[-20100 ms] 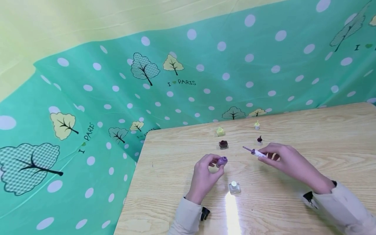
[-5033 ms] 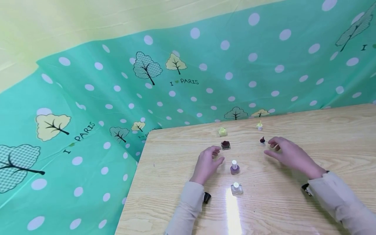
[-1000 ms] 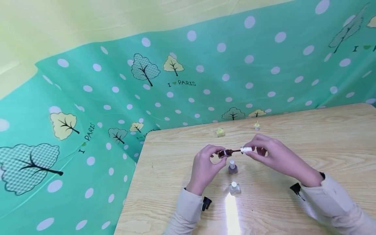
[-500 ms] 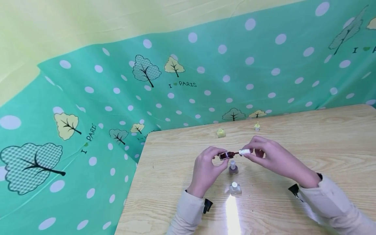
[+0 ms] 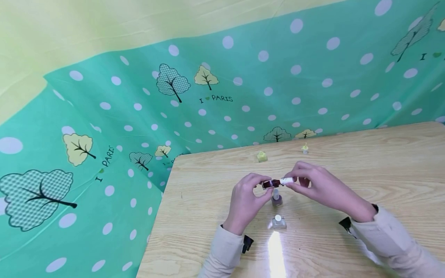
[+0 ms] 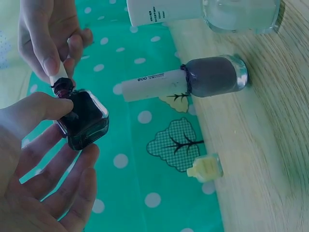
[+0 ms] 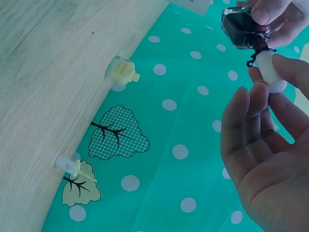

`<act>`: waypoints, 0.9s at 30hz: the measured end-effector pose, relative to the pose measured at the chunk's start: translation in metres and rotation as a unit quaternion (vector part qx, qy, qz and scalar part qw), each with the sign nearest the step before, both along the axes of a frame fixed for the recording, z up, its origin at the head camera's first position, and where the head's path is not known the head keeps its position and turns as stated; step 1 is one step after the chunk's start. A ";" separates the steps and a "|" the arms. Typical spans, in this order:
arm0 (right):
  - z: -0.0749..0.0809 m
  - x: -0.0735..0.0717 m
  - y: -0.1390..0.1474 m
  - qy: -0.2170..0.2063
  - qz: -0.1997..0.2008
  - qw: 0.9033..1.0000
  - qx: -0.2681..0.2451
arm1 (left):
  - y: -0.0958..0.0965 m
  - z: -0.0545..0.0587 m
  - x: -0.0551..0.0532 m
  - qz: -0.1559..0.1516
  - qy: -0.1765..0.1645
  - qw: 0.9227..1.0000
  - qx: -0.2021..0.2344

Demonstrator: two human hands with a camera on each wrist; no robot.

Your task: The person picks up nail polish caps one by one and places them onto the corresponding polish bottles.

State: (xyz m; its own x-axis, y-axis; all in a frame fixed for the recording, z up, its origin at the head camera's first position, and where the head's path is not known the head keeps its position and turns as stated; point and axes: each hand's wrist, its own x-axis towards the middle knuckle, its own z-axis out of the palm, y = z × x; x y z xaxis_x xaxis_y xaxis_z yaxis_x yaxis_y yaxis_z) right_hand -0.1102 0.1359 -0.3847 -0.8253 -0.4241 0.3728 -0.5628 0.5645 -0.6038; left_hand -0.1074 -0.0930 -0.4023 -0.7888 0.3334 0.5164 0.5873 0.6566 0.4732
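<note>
My left hand (image 5: pixel 246 199) pinches a small dark red nail polish bottle (image 6: pixel 87 121) between thumb and fingers, tilted on its side above the table. The white brush cap (image 7: pixel 269 72) is pinched by my right hand (image 5: pixel 314 185), its end at the bottle's neck and the brush inside. Dark polish is smeared round the neck. Just below the hands stands a capped purple nail polish bottle (image 6: pixel 212 76). Nearer me is a clear nail polish bottle (image 5: pixel 279 222) with a white cap.
Toward the back of the wooden table (image 5: pixel 194 185) stands an uncapped yellow nail polish bottle (image 5: pixel 262 156). Its white brush cap (image 5: pixel 304 148) stands to the right with the brush pointing up. A green patterned cloth (image 5: pixel 222 127) hangs behind the table.
Earlier the purple bottle was uncapped in my hands; then it stood capped. Since then I have picked up the dark red bottle and its cap, and the brush has slid into the neck.
</note>
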 end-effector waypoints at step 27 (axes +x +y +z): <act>-0.008 -0.003 -0.006 -0.025 0.002 0.999 0.028 | 0.005 -0.005 0.005 -0.006 0.058 0.998 -0.014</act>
